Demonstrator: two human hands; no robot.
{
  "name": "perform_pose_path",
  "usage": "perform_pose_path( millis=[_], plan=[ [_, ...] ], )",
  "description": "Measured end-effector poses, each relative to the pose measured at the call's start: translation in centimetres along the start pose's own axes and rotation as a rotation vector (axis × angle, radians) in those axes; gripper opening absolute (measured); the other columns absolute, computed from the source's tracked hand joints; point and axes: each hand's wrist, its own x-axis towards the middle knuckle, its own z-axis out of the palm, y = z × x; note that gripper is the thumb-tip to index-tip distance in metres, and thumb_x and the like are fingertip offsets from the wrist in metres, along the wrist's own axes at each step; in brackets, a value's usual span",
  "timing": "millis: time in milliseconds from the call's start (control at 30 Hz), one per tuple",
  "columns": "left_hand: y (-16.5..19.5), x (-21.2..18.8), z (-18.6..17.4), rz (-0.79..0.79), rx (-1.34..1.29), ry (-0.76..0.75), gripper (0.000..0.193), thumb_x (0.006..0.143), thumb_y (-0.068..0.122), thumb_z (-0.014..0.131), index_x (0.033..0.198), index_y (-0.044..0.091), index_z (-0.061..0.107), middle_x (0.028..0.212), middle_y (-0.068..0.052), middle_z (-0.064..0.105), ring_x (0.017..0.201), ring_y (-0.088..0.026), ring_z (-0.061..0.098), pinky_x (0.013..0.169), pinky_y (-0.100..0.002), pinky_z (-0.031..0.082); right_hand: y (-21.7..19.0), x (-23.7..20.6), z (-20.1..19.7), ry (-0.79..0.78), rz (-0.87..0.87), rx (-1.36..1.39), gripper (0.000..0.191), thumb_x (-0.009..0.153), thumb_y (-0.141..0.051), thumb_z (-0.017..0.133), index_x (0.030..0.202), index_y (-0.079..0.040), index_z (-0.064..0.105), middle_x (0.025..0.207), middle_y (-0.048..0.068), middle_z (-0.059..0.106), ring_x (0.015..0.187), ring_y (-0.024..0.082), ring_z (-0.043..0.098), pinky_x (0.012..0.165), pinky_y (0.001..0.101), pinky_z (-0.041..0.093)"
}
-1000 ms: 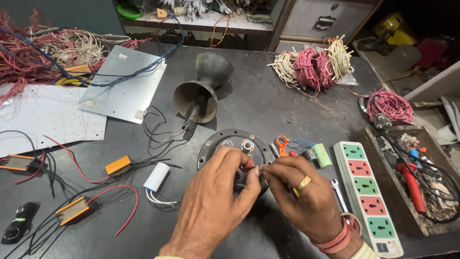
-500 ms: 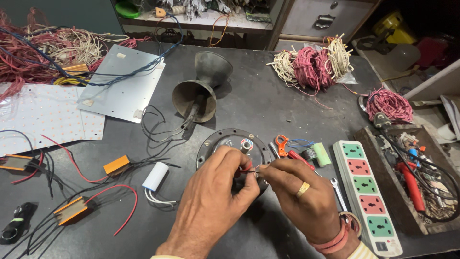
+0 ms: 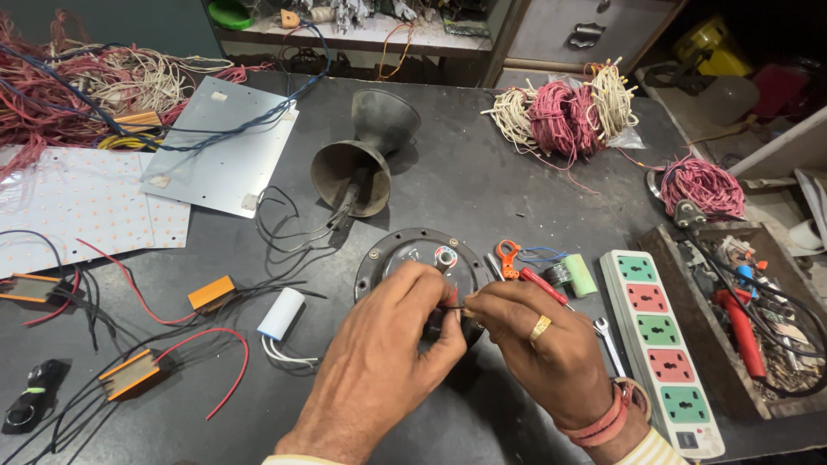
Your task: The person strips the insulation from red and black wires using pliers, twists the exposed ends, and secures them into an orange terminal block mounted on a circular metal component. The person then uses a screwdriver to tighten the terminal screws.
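My left hand point(image 3: 379, 362) and my right hand point(image 3: 538, 349) meet over a round black metal disc with a centre hub point(image 3: 405, 254) on the dark table. Both pinch thin wire ends point(image 3: 455, 303) between thumb and fingers, fingertips almost touching. My right hand wears a gold ring and a red thread bracelet. The wire ends are tiny and mostly hidden by my fingers. A white cylindrical capacitor point(image 3: 281, 313) with white leads lies left of my left hand.
Two dark metal cones point(image 3: 362, 155) lie behind the disc. A white power strip with coloured sockets point(image 3: 662, 344), orange-handled snips point(image 3: 508, 257), a green tape roll point(image 3: 575, 275), a wooden tool tray point(image 3: 749, 327), wire bundles point(image 3: 564, 112), LED panels point(image 3: 86, 198) and orange driver boxes point(image 3: 127, 372) surround the spot.
My hands have shifted slightly while working the wire ends over the disc. Everything else on the table stays put.
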Motion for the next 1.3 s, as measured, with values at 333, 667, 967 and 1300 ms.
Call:
perform_pose_path(
  millis=[333, 667, 967, 1300],
  plan=[
    [-0.1, 0.0, -0.1, 0.027, -0.027, -0.015, 0.018, 0.087, 0.013, 0.07, 0.096, 0.004, 0.059, 0.094, -0.01, 0.063, 0.084, -0.031, 0.067, 0.071, -0.041, 0.052, -0.2, 0.1, 0.3, -0.001, 0.039, 0.021, 0.024, 0.083, 0.003, 0.077, 0.104, -0.002, 0.068, 0.098, 0.008, 0.072, 0.084, 0.023, 0.073, 0.07, 0.0305, 0.058],
    [-0.5, 0.1, 0.0, 0.064, -0.11, -0.017, 0.013, 0.092, 0.014, 0.07, 0.098, 0.002, 0.067, 0.095, -0.011, 0.068, 0.088, -0.033, 0.068, 0.074, -0.041, 0.052, 0.2, -0.4, 0.3, -0.058, 0.249, 0.146, 0.014, 0.088, -0.005, 0.076, 0.1, -0.002, 0.07, 0.092, 0.004, 0.071, 0.065, 0.008, 0.065, 0.055, 0.0212, 0.05],
    [-0.3, 0.4, 0.4, -0.148, -0.21, -0.019, 0.012, 0.094, 0.015, 0.066, 0.098, 0.004, 0.068, 0.089, -0.009, 0.068, 0.074, -0.026, 0.067, 0.065, -0.036, 0.052, 1.0, -0.2, 0.1, -0.119, 0.914, 0.72, 0.019, 0.091, -0.009, 0.069, 0.108, -0.001, 0.074, 0.071, 0.004, 0.073, 0.059, 0.012, 0.069, 0.051, 0.0245, 0.053],
    [0.1, 0.8, 0.2, -0.278, -0.261, -0.027, 0.016, 0.095, 0.022, 0.065, 0.099, 0.007, 0.069, 0.089, -0.004, 0.069, 0.063, -0.017, 0.061, 0.056, -0.032, 0.048, -0.7, -0.2, 0.7, 0.191, 0.066, -0.032, 0.027, 0.079, -0.001, 0.086, 0.099, -0.004, 0.068, 0.091, 0.007, 0.072, 0.069, 0.011, 0.07, 0.058, 0.0236, 0.055]
  ],
)
